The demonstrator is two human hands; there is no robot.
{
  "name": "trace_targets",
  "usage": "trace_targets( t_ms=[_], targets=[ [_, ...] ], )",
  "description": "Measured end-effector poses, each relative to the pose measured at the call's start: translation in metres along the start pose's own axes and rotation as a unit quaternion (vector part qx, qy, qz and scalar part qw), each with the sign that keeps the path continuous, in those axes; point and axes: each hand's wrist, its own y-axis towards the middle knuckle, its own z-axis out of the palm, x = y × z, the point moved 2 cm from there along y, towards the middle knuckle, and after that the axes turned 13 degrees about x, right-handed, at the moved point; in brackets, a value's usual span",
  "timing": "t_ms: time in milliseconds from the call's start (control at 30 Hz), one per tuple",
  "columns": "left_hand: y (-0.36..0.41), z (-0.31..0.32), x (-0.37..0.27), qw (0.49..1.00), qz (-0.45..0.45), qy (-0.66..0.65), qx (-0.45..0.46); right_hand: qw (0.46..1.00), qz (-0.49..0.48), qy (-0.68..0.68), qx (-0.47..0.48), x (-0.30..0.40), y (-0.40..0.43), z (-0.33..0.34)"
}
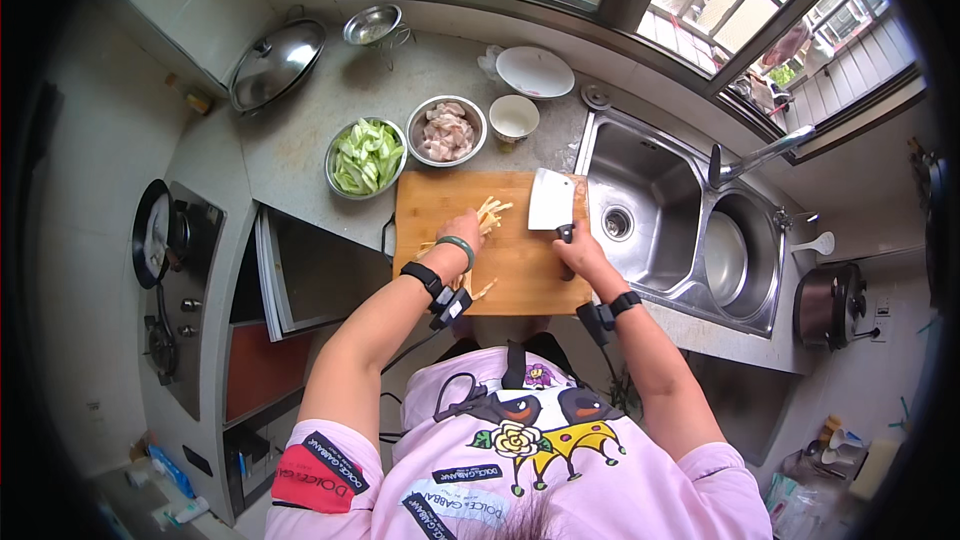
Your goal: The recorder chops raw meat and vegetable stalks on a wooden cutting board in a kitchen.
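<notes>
On the wooden cutting board [517,277], my left hand [459,231] is closed around a bundle of pale yellow strips [491,216], which look like tofu skin. Their ends stick out past my fingers, and more strips lie under my wrist. My right hand [581,249] grips the black handle of a cleaver [551,201]. The broad blade lies flat over the board's right side, pointing away from me, apart from the strips. Beyond the board stand a metal bowl of sliced green vegetable [367,157], a metal bowl of cut pale meat [448,133] and a white bowl [514,118].
A double steel sink [637,195] with a faucet [765,154] adjoins the board on the right; a metal basin [724,259] sits inside. A white plate [535,71], a wok lid [277,64] and a metal bowl on a wire stand [373,24] are farther back. Left is a gas stove [184,300] with a pan [154,229].
</notes>
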Motion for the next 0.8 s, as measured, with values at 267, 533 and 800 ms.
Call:
trace_targets(
  t_ms=[267, 533, 800],
  targets=[
    [-0.012, 0.012, -0.024, 0.987, 0.082, 0.033, -0.131, 0.976, -0.047, 0.213, 0.004, -0.022, -0.058, -0.014],
    [0.007, 0.052, -0.025, 0.931, 0.104, 0.130, -0.325, 0.981, -0.183, -0.027, -0.055, 0.029, -0.085, 0.013],
    [0.011, 0.064, -0.023, 0.928, 0.091, 0.126, -0.340, 0.982, -0.128, -0.141, -0.007, 0.036, -0.071, 0.013]
  ],
)
